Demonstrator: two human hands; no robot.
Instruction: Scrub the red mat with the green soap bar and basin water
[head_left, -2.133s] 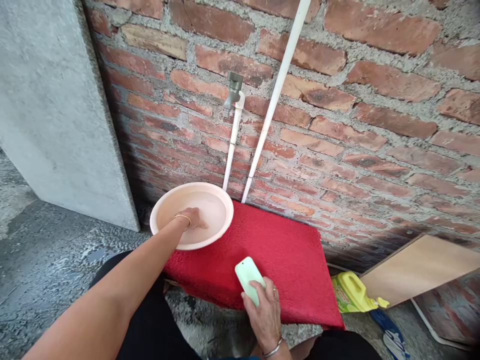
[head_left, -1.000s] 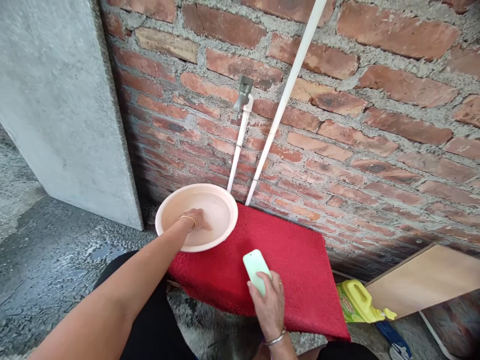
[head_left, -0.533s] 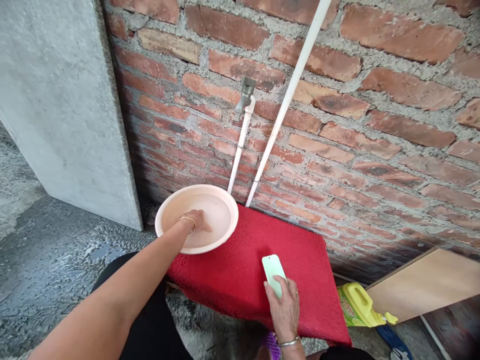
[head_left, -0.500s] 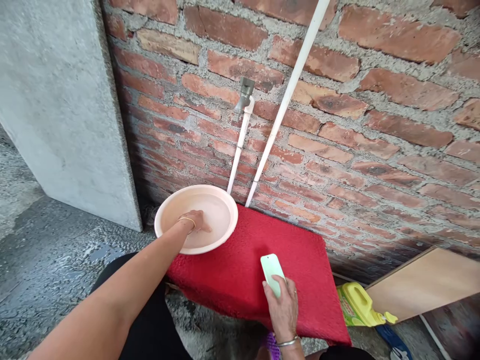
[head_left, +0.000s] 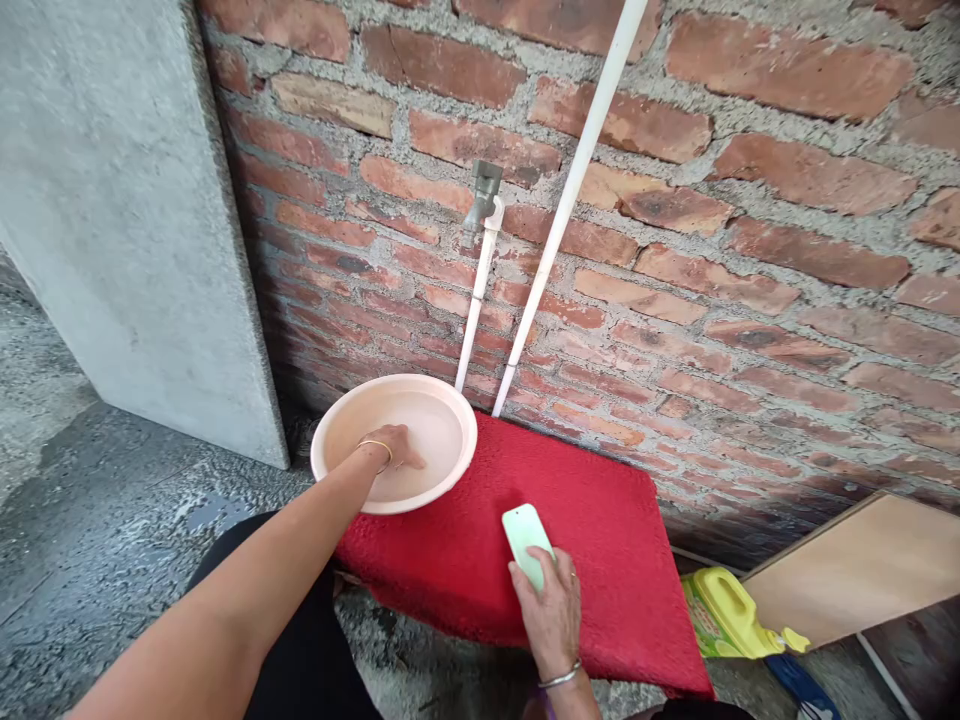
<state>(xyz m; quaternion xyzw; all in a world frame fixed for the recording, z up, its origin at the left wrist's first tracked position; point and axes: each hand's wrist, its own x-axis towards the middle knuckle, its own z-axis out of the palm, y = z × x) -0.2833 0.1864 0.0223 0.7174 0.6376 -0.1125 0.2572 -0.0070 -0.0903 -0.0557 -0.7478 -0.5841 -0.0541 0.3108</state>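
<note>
My left hand (head_left: 394, 447), with a thin gold bracelet at the wrist, reaches into a pale pink basin (head_left: 321, 462) of cloudy water (head_left: 439, 440). Its fingers dip under the surface, so whether they hold anything is hidden. The basin rests on the left end of a surface covered in red cloth (head_left: 607, 520). To the right of the basin, my right hand (head_left: 551, 610) grips a phone (head_left: 525, 535) with a pale green face that has a small dark dot near the top. Thumb and fingers close on its sides, just above the cloth. A silver bangle circles that wrist.
A brick wall (head_left: 772, 350) stands behind, with white pipes (head_left: 559, 215) and a grey tap (head_left: 484, 190). A concrete slab (head_left: 150, 230) stands left above wet floor (head_left: 150, 520). At right are a yellow jug (head_left: 727, 610), a wooden board (head_left: 847, 570) and a blue slipper (head_left: 802, 685).
My right hand has shifted slightly left across the red cloth with the phone. My left hand stays in the basin water. The view has moved a little.
</note>
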